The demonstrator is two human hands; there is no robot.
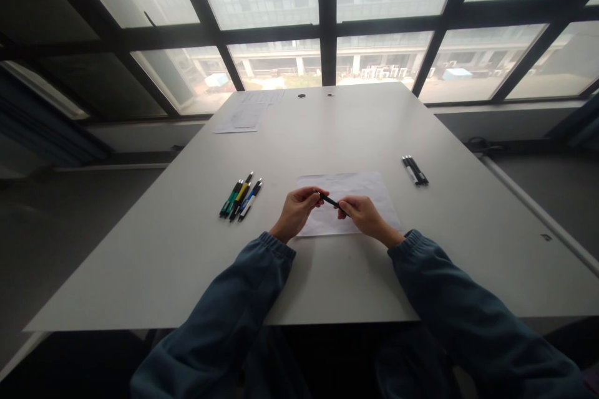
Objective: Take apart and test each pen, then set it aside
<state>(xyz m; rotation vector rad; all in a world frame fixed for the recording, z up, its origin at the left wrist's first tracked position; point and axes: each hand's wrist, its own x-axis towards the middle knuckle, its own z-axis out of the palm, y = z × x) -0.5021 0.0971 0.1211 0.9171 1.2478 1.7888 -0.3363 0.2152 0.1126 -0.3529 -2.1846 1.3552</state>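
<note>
A dark pen point(330, 201) is held between both my hands above a white sheet of paper point(355, 190) on the grey table point(187, 262). My left hand point(299, 211) pinches its left end with curled fingers. My right hand point(362, 213) grips its right end, fingers closed. Both hands hover just over the sheet's near half. To the left lie several coloured pens point(240, 199), green, yellow, black and blue, side by side. To the right lie a few dark pens point(414, 170) in a small bunch.
Printed sheets point(248, 113) lie at the table's far left corner. Two small dark holes point(301, 96) sit near the far edge. Large windows with dark frames point(327, 19) stand behind the table. A white rail point(538, 212) runs along the right side.
</note>
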